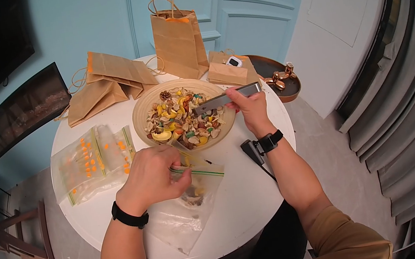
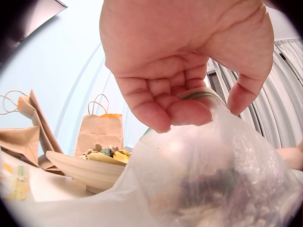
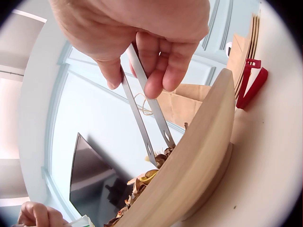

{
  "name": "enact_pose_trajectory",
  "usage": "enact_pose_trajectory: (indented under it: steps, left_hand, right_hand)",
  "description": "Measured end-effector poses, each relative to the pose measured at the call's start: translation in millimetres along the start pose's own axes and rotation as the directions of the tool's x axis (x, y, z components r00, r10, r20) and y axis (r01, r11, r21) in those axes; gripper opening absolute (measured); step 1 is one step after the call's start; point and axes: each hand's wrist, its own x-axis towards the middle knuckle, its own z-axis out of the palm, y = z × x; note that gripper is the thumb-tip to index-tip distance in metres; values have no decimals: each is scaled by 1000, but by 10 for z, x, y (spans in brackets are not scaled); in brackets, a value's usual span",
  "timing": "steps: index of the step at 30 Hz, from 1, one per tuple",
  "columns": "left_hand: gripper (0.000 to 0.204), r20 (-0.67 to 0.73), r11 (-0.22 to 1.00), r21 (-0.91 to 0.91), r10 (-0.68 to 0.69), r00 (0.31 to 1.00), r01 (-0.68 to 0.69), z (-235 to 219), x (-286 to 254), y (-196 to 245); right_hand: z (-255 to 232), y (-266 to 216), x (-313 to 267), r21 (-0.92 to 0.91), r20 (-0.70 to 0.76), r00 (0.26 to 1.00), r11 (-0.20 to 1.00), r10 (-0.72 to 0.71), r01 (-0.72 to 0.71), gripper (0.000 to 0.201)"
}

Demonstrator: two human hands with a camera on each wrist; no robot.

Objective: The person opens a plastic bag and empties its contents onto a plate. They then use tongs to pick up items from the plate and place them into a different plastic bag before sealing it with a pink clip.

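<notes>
My right hand (image 1: 250,109) pinches metal tongs (image 1: 227,98), whose tips reach into dried flower pieces in a wide wooden bowl (image 1: 137,119). In the right wrist view the tong arms (image 3: 137,111) stand slightly apart, tips at brown pieces by the bowl's rim (image 3: 189,156). In front of the bowl, my left hand (image 1: 153,176) holds the zip edge of a clear plastic bag (image 1: 178,219) between thumb and fingers. Some dark and yellowish pieces show inside this bag. The left wrist view has the curled fingers (image 2: 189,111) at the green-striped bag edge (image 2: 203,94).
Zip bags with orange marks (image 1: 83,159) lie at the left. Brown paper bags (image 1: 178,42) stand or lie behind the bowl, with a small white device (image 1: 234,61) on one. A round tray (image 1: 292,84) holds copper-coloured items. A red object (image 3: 253,85) lies beyond the bowl.
</notes>
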Motion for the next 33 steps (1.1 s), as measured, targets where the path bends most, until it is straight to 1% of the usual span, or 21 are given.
enact_pose_trajectory:
  steps: [2,5,8,11,13,14,16,20,23,26,29,31,32,33]
  left_hand:
    - [27,-1,1000,2,1,1000,-1,1,-4,-6]
    - [27,1,1000,1,-2,1000,2,6,-3,-11]
    - [27,7,1000,1,-11,1000,11,-2,-5,-10]
    - [27,11,1000,1,-13,1000,13,-14,-1,-7]
    - [27,3,1000,-7,-15,1000,15,-15,-2,-6]
    - [26,12,999,-21,-43,999,44,-17,-2,3]
    - [26,30,994,-48,-99,995,101,-28,0,23]
    - [29,13,998,-25,-61,998,61,-20,10,-9]
    - [33,2,998,-31,-53,999,53,-26,32,9]
    - [35,-26,999,-31,-19,999,18,-20,32,-9]
    - [36,-37,999,-34,-12,999,11,-27,33,-9]
    - [35,-32,999,-37,-16,999,15,-32,32,-8]
    - [36,-31,998,-48,-41,999,39,-32,32,-10]
    - [38,-28,996,-60,-65,998,63,-31,31,-11]
  right_hand:
    - [-18,-1,4,17,16,999,999,-44,44,28]
    - [-35,-48,0,-17,-1,1000,1000,-19,19,29]
    - [-19,-99,-12,57,-27,997,996,-65,67,24]
    - [-24,-154,-12,77,11,997,994,-81,80,27]
    - [-40,-171,-4,104,34,997,993,-66,63,26]
    - [-53,-173,-4,117,44,997,992,-60,54,26]
    - [-122,-131,10,163,102,995,987,-17,0,27]
    - [-101,-186,-77,191,262,964,977,43,-95,28]
    - [-43,-198,-131,115,410,910,993,-61,15,27]
    - [50,-330,-264,49,504,864,999,-23,-1,31]
    - [111,-372,-300,52,632,775,998,-16,-22,33]
    - [111,-464,-340,44,660,750,994,45,-98,34]
    - [105,-486,-351,39,674,735,990,75,-136,34]
    - [91,-475,-339,54,648,759,991,58,-122,35]
